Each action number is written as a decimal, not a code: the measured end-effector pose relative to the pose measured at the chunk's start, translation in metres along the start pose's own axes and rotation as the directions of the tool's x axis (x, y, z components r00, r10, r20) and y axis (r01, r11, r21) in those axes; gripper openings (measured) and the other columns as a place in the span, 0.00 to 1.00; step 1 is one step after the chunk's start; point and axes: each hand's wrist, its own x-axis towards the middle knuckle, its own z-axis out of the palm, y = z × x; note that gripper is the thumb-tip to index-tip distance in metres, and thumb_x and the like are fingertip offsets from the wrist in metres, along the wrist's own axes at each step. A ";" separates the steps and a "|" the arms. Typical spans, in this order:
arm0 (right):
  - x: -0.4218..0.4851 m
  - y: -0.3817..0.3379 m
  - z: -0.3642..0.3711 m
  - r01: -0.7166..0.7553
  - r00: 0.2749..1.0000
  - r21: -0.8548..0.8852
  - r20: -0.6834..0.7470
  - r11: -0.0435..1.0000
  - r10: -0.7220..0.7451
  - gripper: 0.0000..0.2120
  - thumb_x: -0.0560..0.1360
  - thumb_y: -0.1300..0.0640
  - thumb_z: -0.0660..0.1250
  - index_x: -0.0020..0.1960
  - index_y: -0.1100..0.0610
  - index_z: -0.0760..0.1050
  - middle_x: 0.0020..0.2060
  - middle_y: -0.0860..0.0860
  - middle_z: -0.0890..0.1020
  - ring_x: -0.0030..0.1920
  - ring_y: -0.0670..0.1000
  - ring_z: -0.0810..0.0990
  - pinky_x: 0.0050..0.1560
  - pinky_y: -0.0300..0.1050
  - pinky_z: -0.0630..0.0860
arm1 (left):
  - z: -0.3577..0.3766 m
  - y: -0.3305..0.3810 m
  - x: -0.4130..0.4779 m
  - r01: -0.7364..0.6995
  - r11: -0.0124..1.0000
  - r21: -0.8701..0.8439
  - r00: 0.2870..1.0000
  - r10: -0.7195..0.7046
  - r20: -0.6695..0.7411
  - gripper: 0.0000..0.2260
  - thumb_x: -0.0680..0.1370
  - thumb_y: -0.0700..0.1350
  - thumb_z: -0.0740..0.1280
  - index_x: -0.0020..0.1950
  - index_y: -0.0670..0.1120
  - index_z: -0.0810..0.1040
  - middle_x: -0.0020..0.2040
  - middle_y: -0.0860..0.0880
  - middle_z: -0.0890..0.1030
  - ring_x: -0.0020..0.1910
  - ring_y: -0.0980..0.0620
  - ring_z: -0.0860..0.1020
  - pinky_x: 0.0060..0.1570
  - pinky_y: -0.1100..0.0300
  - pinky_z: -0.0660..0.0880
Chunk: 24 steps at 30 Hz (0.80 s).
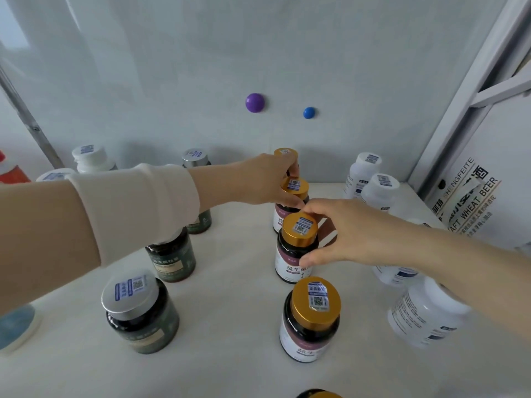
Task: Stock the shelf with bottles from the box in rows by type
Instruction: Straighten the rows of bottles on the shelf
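**Shelf largely stocked, gold-capped row in hand**

The gold-capped row [300, 228] runs down the middle of the shelf [230, 354] from its back edge toward the front, and both hands are on it. The left hand [253, 182], reaching in from the left in a pale sleeve, grips the second bottle [294, 186] from the back, its fingers [290, 166] curled round the cap and lying against the rear bottle [285, 153]. The right hand [353, 234] holds the third bottle [298, 245], thumb and fingers [311, 258] pinching it at the cap and shoulder. The front bottle [311, 317] stands free, and another gold cap [319, 394] just shows at the bottom of the view.

To the left, the green bottles [138, 314] with silver caps make their own row from front to back. Toward the right edge the white bottles [379, 191] form a third, looser row, the nearest one [428, 314] partly behind the right forearm. A white-capped bottle [89, 158] stands at the back left corner.

Judging by this, sorting by type is well along: three rows are set out, each of one kind. What seems left is spacing the gold-capped bottles evenly and tidying the white row. The box is not in view, so how many bottles remain cannot be told.

A printed carton [465, 196] leans past the right edge, and two magnets [255, 102] sit on the back panel.
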 end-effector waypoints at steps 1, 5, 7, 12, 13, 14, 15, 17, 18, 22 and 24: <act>-0.001 -0.001 0.000 -0.005 1.000 0.006 0.007 1.000 0.005 0.27 0.67 0.49 0.74 0.63 0.46 0.68 0.51 0.38 0.74 0.48 0.38 0.74 0.46 0.23 0.67 | 0.000 0.001 0.000 0.003 1.000 0.001 1.000 -0.003 0.002 0.23 0.74 0.54 0.68 0.63 0.47 0.66 0.52 0.51 0.73 0.47 0.52 0.73 0.38 0.71 0.67; -0.004 -0.005 -0.005 -0.064 0.997 0.026 0.051 0.998 0.062 0.26 0.67 0.48 0.73 0.61 0.44 0.67 0.52 0.38 0.75 0.49 0.40 0.77 0.47 0.27 0.71 | 0.000 0.002 -0.001 0.014 1.000 0.022 1.000 -0.015 0.020 0.26 0.74 0.55 0.68 0.66 0.46 0.65 0.61 0.47 0.75 0.52 0.50 0.76 0.46 0.62 0.73; -0.008 -0.006 -0.013 -0.117 0.991 0.015 0.068 0.993 0.116 0.28 0.68 0.47 0.73 0.65 0.46 0.67 0.58 0.41 0.75 0.53 0.42 0.78 0.53 0.33 0.73 | -0.004 0.002 -0.002 0.015 0.998 0.067 0.999 -0.017 0.028 0.29 0.73 0.56 0.69 0.69 0.46 0.64 0.64 0.47 0.74 0.56 0.49 0.75 0.52 0.60 0.70; -0.022 -0.021 -0.046 -0.223 0.972 -0.249 0.013 0.943 0.234 0.31 0.69 0.44 0.70 0.69 0.51 0.65 0.64 0.45 0.73 0.60 0.46 0.74 0.58 0.38 0.69 | -0.035 0.000 -0.024 -0.023 0.963 0.268 0.999 0.011 0.047 0.25 0.75 0.51 0.69 0.69 0.46 0.66 0.64 0.47 0.75 0.58 0.50 0.73 0.52 0.62 0.66; -0.023 -0.026 -0.051 -0.230 0.972 -0.319 -0.022 0.920 0.235 0.31 0.70 0.45 0.70 0.69 0.52 0.65 0.65 0.47 0.73 0.61 0.47 0.74 0.58 0.39 0.69 | -0.043 -0.003 -0.031 -0.036 0.939 0.343 0.999 0.024 0.037 0.24 0.75 0.51 0.68 0.68 0.46 0.66 0.62 0.47 0.75 0.55 0.51 0.73 0.51 0.61 0.67; -0.024 -0.032 -0.056 -0.232 0.972 -0.380 -0.057 0.895 0.228 0.31 0.71 0.45 0.69 0.69 0.53 0.64 0.66 0.49 0.72 0.63 0.49 0.73 0.59 0.40 0.68 | -0.051 -0.007 -0.037 -0.041 0.901 0.432 0.999 0.032 0.027 0.23 0.75 0.51 0.68 0.68 0.47 0.66 0.61 0.47 0.76 0.53 0.50 0.74 0.51 0.59 0.70; -0.023 -0.038 -0.059 -0.231 0.973 -0.434 -0.087 0.871 0.214 0.31 0.72 0.46 0.69 0.70 0.55 0.64 0.66 0.50 0.72 0.64 0.51 0.73 0.61 0.42 0.68 | -0.059 -0.011 -0.044 -0.036 0.850 0.525 0.999 0.030 0.021 0.23 0.76 0.51 0.67 0.67 0.49 0.65 0.60 0.47 0.76 0.53 0.49 0.75 0.51 0.57 0.72; -0.021 -0.051 -0.059 -0.209 0.978 -0.532 -0.122 0.821 0.170 0.31 0.72 0.46 0.68 0.70 0.56 0.63 0.66 0.53 0.71 0.64 0.53 0.72 0.62 0.45 0.69 | -0.070 -0.019 -0.061 0.004 0.755 0.656 1.000 -0.012 0.008 0.21 0.76 0.52 0.66 0.67 0.51 0.64 0.59 0.48 0.76 0.53 0.47 0.77 0.54 0.52 0.74; -0.019 -0.057 -0.055 -0.196 0.980 -0.572 -0.133 0.797 0.146 0.30 0.73 0.46 0.68 0.69 0.57 0.64 0.65 0.54 0.72 0.63 0.54 0.72 0.62 0.47 0.70 | -0.074 -0.022 -0.071 0.026 0.726 0.687 0.999 -0.039 0.003 0.21 0.76 0.52 0.65 0.67 0.51 0.64 0.59 0.48 0.76 0.53 0.46 0.77 0.55 0.50 0.74; -0.017 -0.089 -0.031 -0.103 0.991 -0.633 -0.133 0.767 0.024 0.27 0.73 0.46 0.68 0.65 0.60 0.68 0.58 0.58 0.77 0.57 0.57 0.76 0.57 0.51 0.74 | -0.080 -0.036 -0.113 0.069 0.665 0.743 0.993 -0.119 0.014 0.21 0.76 0.52 0.66 0.67 0.50 0.65 0.61 0.49 0.74 0.57 0.47 0.75 0.56 0.53 0.73; -0.020 -0.105 -0.016 -0.046 0.994 -0.617 -0.106 0.786 -0.025 0.28 0.73 0.45 0.67 0.68 0.59 0.66 0.60 0.56 0.75 0.58 0.56 0.75 0.56 0.48 0.72 | -0.078 -0.043 -0.132 0.078 0.661 0.746 0.988 -0.153 0.032 0.22 0.76 0.52 0.66 0.68 0.50 0.65 0.62 0.48 0.74 0.57 0.47 0.75 0.56 0.53 0.72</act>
